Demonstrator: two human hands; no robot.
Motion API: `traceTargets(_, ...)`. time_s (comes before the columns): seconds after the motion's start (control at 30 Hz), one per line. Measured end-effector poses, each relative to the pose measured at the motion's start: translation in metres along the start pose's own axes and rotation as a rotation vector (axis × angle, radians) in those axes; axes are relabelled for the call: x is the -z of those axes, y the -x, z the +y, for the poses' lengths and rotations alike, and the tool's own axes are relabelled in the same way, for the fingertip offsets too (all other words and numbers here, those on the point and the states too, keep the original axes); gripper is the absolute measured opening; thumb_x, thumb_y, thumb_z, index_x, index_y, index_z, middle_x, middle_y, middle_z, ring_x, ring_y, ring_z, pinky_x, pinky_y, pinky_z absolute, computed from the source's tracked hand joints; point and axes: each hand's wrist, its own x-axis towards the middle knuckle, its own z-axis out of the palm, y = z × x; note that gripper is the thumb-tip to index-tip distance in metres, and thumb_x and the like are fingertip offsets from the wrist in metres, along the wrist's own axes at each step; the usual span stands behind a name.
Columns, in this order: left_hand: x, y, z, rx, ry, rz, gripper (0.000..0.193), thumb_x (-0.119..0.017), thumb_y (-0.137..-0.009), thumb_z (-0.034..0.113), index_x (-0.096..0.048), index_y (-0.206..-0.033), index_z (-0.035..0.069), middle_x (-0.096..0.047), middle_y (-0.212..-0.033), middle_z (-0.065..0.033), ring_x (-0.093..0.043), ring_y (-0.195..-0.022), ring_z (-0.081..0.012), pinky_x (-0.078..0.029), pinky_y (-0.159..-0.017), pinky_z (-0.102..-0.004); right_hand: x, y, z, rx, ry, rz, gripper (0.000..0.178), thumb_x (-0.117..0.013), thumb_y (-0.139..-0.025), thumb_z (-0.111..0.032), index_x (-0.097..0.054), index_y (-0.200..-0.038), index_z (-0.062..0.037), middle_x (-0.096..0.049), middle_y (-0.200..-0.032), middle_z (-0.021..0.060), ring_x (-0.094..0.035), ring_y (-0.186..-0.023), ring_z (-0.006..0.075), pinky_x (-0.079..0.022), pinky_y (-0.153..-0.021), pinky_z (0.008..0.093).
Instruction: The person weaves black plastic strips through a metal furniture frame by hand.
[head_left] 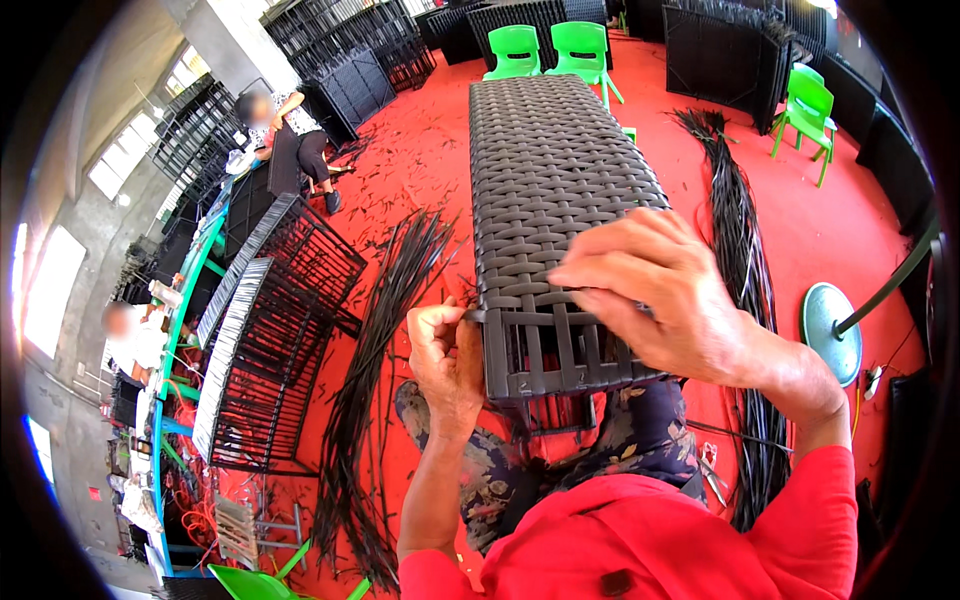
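A long dark brown woven piece (560, 160), made of flat plastic strips over a frame, stretches away from me between my knees. Its near end shows open uprights, with the weave stopping just short of them. At the left edge, my left hand (445, 360) pinches a flat strip (474, 315) between thumb and fingers. Above the near right part of the weave, my right hand (665, 295) is closed, fingertips together close to the top row. Slight blur and the fingers themselves hide what it holds, if anything.
Bundles of loose black strips lie left (370, 390) and right (740, 260) on the red floor. Black frames (270, 370) stand left by a green-edged table (200, 260). Scissors (711, 470), a round stand base (832, 332) and green chairs (805, 115) are around. Two people sit left.
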Motion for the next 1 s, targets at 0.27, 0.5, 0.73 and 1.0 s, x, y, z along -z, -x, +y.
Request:
traceTargets(0.27, 0.003, 0.000, 0.010, -0.121, -0.250, 0.006, 0.020, -0.041, -0.091, -0.001, -0.051, -0.108, 0.000, -0.058, -0.093, -0.0081, -0.056, -0.081, -0.0142, -0.043, -0.072, -0.0235, 0.028, 0.088, 0.029, -0.680, -0.630, 0.258, 0.031, -0.055, -0.088, -0.025, -0.052, -0.111, -0.0052, -0.055, -0.104, 0.0073, -0.052, -0.095, 0.0156, -0.042, -0.080, 0.0300)
traceTargets(0.5, 0.006, 0.002, 0.008, -0.055, -0.076, 0.039, 0.023, -0.054, -0.085, 0.002, -0.049, -0.108, -0.001, -0.051, -0.080, 0.0024, -0.033, -0.061, -0.0015, -0.031, -0.059, -0.0155, 0.007, 0.104, 0.022, -1.065, -1.391, -0.035, 0.031, -0.052, -0.089, -0.038, -0.059, -0.091, -0.0081, -0.059, -0.084, -0.0032, -0.056, -0.080, 0.0068, -0.044, -0.070, 0.0216)
traceTargets(0.73, 0.013, -0.001, 0.008, -0.151, -0.315, -0.020, 0.033, -0.058, -0.083, 0.009, -0.046, -0.112, 0.000, -0.057, -0.094, -0.0038, -0.052, -0.075, -0.0074, -0.042, -0.070, -0.0209, -0.018, 0.094, 0.028, -1.183, -1.620, 0.108, 0.028, -0.056, -0.086, -0.041, -0.059, -0.080, -0.0149, -0.055, -0.077, -0.0073, -0.047, -0.067, 0.0025, -0.043, -0.066, 0.0216)
traceTargets(1.0, 0.038, 0.002, 0.010, -0.183, -0.568, -0.030, 0.036, -0.059, -0.079, 0.010, -0.053, -0.112, -0.003, -0.059, -0.101, -0.0114, -0.058, -0.093, -0.0204, -0.044, -0.083, -0.0303, -0.030, 0.084, 0.025, -1.083, -1.549, 0.011, 0.031, -0.051, -0.089, -0.044, -0.051, -0.079, -0.0145, -0.040, -0.072, -0.0094, -0.039, -0.066, 0.0022, -0.035, -0.060, 0.0196)
